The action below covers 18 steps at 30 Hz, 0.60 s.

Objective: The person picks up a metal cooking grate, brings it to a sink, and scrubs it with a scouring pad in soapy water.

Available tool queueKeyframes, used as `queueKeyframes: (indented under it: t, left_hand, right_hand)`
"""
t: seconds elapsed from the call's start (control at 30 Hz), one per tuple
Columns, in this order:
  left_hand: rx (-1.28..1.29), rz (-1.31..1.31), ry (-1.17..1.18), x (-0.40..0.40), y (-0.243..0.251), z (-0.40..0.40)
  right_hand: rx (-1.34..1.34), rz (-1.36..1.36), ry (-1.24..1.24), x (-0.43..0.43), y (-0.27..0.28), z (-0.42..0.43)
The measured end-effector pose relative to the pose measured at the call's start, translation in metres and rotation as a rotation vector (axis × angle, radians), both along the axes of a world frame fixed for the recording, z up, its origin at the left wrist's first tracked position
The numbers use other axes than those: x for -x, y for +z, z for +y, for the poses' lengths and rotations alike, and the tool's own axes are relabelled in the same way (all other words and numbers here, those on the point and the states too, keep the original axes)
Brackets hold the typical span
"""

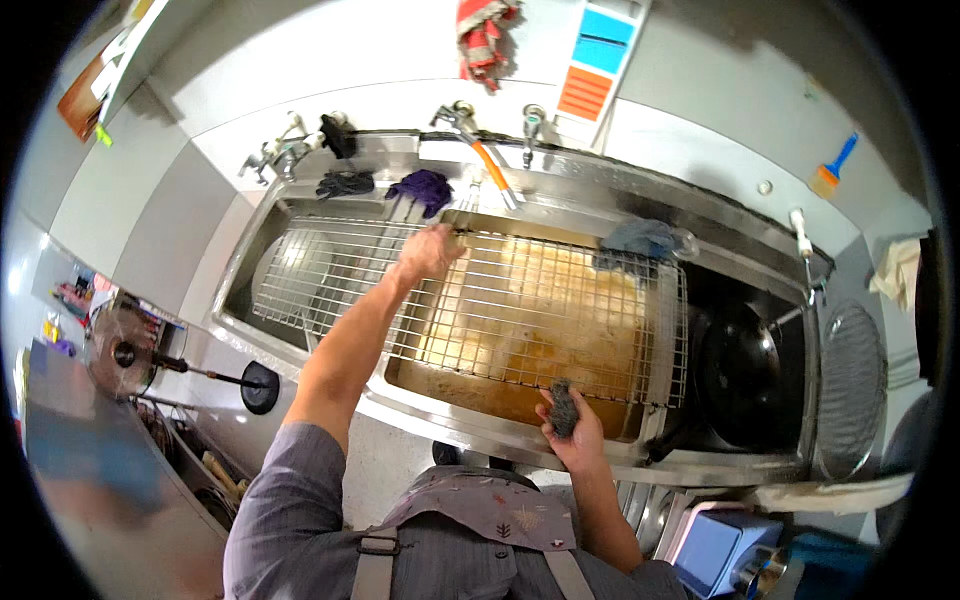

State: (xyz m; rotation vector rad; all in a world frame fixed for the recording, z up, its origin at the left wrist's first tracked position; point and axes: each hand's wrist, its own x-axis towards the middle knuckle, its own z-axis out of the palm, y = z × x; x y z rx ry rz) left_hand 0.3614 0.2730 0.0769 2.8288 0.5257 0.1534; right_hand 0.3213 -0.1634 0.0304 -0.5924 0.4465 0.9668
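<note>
A long metal wire rack (517,315) lies across the steel sinks, over a middle basin of cloudy brownish water (465,386). My left hand (433,253) is on the rack's far edge, left of its middle; whether its fingers grip the wire is hard to tell. At the near edge, my right hand (581,439) holds a dark grey scouring pad (563,409), its top beside the rack's near wires. The rack's left end reaches over the left basin (244,307), and its right end reaches the divider beside the right basin.
A black wok (739,375) stands in the right basin. Purple cloth (424,191), dark cloth (345,184) and grey-blue cloth (641,244) lie along the back ledge. A faucet with an orange hose (487,165) hangs over the middle. A blue bin (720,544) stands at lower right.
</note>
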Motion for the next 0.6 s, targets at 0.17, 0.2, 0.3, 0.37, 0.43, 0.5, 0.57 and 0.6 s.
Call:
queueKeyframes:
  t: [0.17,0.2,0.3,0.37,0.43,0.5,0.57,0.6]
  left_hand:
    - [0.131,0.119,0.113,-0.053,0.000,0.006]
    - [0.101,0.103,0.139,-0.058,-0.004,0.007]
    - [0.151,0.127,0.203,-0.066,-0.011,0.030]
    - [0.165,0.165,0.170,-0.073,-0.009,0.030]
    - [0.124,0.128,0.159,-0.065,-0.015,0.036]
    - [0.124,0.100,0.140,-0.061,-0.016,0.036]
    - [0.112,0.037,0.092,-0.059,-0.006,0.024]
    - [0.095,0.003,0.088,-0.055,0.001,0.025]
  right_hand:
    - [-0.040,-0.030,-0.004,-0.010,-0.005,0.011]
    - [-0.037,-0.031,-0.018,-0.008,-0.008,0.014]
    - [-0.044,-0.074,-0.048,0.001,-0.016,0.023]
    - [-0.022,-0.054,-0.088,0.007,-0.013,0.022]
    - [0.009,-0.100,-0.092,0.020,-0.004,0.023]
    - [0.039,-0.143,-0.093,0.036,-0.001,0.024]
    - [-0.011,-0.188,-0.141,0.049,-0.001,0.021]
    - [-0.012,-0.188,-0.135,0.054,0.001,0.022]
